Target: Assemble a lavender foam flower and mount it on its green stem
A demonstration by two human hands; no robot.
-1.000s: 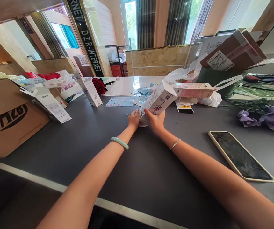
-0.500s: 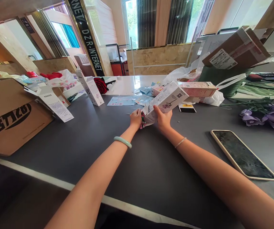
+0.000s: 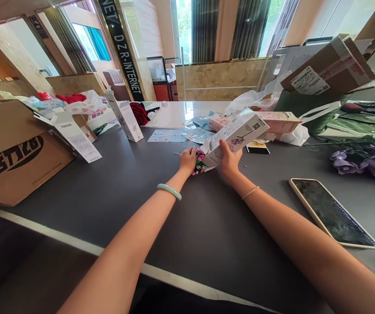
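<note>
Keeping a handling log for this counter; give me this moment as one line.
left hand: against small pink-and-green pieces | right hand: gripping white printed carton, tilted | nearby: phone on grey counter

Shop-like premises: dark counter [image 3: 135,209], parcel cartons [image 3: 14,157], lettered banner [image 3: 121,52].
</note>
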